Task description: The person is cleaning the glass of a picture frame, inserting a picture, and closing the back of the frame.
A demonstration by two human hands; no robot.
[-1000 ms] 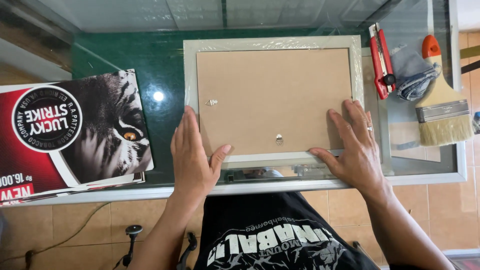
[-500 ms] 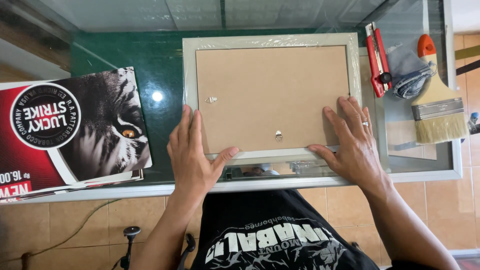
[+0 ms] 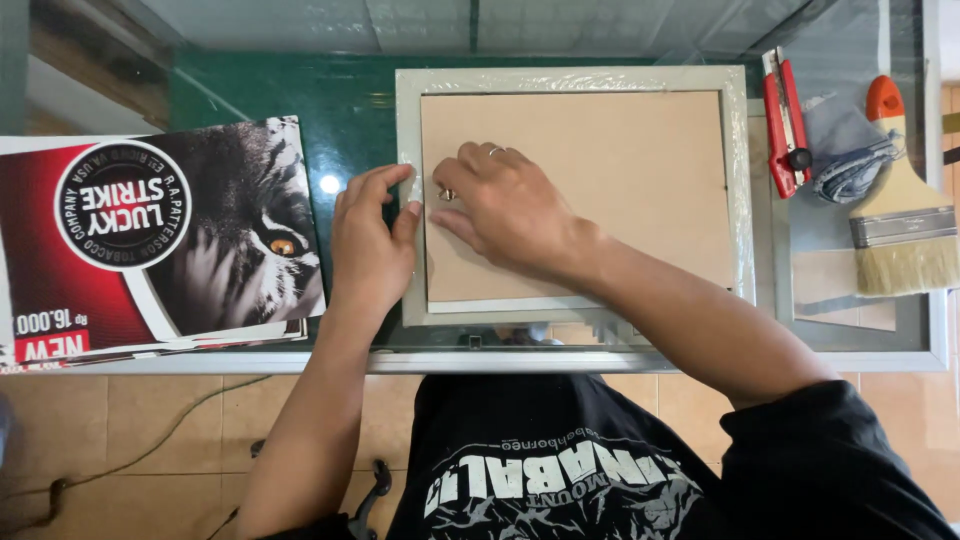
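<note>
Red, black and white poster [image 3: 150,235] lies flat at the tabletop's [image 3: 350,110] left end. The picture frame [image 3: 575,190] lies face down at centre, brown backing up, long axis running left to right. Left hand [image 3: 372,240] pinches the frame's left edge; right hand [image 3: 500,205], fingers curled, presses a small clip there.
</note>
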